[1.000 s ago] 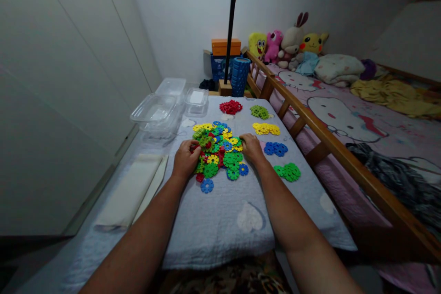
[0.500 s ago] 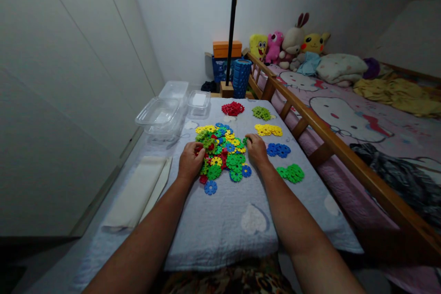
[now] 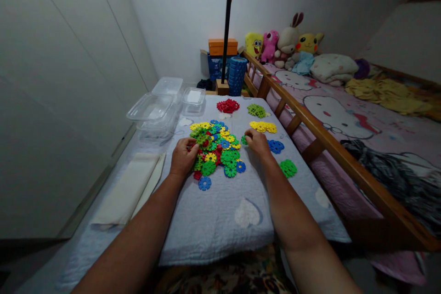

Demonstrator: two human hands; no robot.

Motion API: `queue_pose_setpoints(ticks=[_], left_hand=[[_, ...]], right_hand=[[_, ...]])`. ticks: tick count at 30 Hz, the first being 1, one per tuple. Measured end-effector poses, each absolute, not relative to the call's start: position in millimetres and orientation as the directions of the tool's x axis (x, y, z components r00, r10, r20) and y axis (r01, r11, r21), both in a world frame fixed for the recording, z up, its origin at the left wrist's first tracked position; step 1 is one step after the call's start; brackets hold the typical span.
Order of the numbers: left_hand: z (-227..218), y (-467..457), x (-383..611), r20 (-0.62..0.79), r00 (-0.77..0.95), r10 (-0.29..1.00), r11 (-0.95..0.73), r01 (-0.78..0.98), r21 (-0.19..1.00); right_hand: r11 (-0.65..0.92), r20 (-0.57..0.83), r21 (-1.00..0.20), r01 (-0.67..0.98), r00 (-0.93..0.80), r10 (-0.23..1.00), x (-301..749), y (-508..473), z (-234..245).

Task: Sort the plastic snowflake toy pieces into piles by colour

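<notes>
A mixed pile of flower-shaped interlocking plastic discs in green, yellow, blue and red lies mid-table. My right hand, just right of this pile, pinches a green disc between thumb and fingers. At the pile's left edge rests my left hand, its fingers curled together; whatever they hold is hidden. Around the right hand are single-colour groups: yellow discs, blue discs and green discs. Farther back sit red pieces and light green pieces. One blue disc lies at the pile's near edge.
Clear plastic containers stand at the table's back left, beside a smaller lidded box. A folded cream cloth lies on the left. The bed's wooden rail runs along the right. A black pole rises behind the table.
My right hand has drawn slightly away from the pile with the green disc. My left hand stays at the pile's left edge. The whole view has shifted a little.
</notes>
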State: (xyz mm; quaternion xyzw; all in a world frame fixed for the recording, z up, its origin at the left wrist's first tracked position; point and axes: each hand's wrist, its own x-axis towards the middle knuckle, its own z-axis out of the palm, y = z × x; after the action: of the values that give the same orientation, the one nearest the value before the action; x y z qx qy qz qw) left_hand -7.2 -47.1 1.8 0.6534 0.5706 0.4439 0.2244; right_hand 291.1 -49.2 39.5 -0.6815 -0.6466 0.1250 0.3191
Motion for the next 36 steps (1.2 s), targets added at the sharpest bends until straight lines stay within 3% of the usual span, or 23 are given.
queue_pose_setpoints(ticks=[7, 16, 22, 27, 30, 36], left_hand=[[6, -48, -8, 0.318, -0.038, 0.947, -0.239, 0.579, 0.779], [8, -49, -9, 0.273, -0.041, 0.961, -0.203, 0.563, 0.801], [7, -51, -14, 0.295, 0.046, 0.954, -0.269, 0.561, 0.783], [9, -56, -19, 0.291, 0.191, 0.937, -0.345, 0.623, 0.702], [11, -59, -23, 0.242, 0.282, 0.929, -0.371, 0.663, 0.650], [13, -60, -30, 0.128, 0.376, 0.918, -0.371, 0.698, 0.613]], right_hand=[[0.070, 0.134, -0.652, 0.755, 0.023, 0.991, 348, -94, 71], [-0.030, -0.037, -0.635, 0.772, 0.008, 0.999, 384, -157, 68], [0.052, 0.036, -0.493, 0.869, -0.040, 0.999, 389, -166, 54], [0.053, 0.086, -0.326, 0.944, -0.026, 0.996, 383, -161, 46], [0.079, 0.130, -0.324, 0.943, -0.038, 0.991, 364, -154, 46], [0.274, 0.148, -0.389, 0.880, -0.234, 0.961, 302, -133, 47]])
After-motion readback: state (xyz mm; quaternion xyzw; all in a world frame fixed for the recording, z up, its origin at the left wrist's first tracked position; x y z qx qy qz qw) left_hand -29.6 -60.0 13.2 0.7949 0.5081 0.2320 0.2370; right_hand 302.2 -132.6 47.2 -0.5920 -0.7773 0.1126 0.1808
